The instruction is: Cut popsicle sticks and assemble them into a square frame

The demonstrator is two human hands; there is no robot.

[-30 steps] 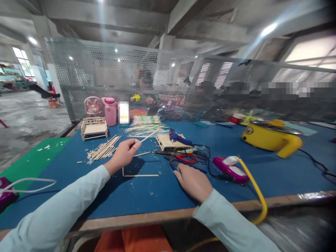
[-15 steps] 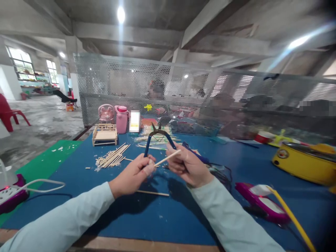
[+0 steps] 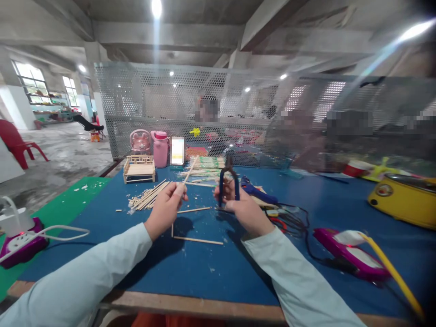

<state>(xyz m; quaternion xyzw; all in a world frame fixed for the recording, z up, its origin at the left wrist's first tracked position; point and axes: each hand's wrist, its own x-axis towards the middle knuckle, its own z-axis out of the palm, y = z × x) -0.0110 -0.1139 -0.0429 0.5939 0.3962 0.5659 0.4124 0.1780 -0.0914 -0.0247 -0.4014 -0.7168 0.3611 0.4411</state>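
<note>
My left hand [image 3: 168, 206] is closed in a pinch round a thin wooden stick [image 3: 191, 169], which points up and slightly right. My right hand [image 3: 250, 209] grips blue-handled pliers [image 3: 221, 188], their blurred jaws pointing upward and away from the stick. Below and between the hands, loose sticks lie on the blue tabletop, one of them a horizontal stick [image 3: 198, 240]. A pile of cut sticks [image 3: 150, 197] is just beyond my left hand. Behind the pile stands a small wooden stick-built model [image 3: 139, 170], like a bench or bed.
Bundled sticks [image 3: 207, 168] lie at the back centre, near a lit phone [image 3: 177, 151] and a pink bottle [image 3: 160, 150]. A blue glue gun [image 3: 260, 191] with cables is right of my right hand. Purple power strips [image 3: 352, 256] and a yellow pot [image 3: 402, 200] occupy the right.
My hands have moved apart. The pliers left my left hand's side and now stand in my right hand with handles closer together. The stick is now upright in my left hand.
</note>
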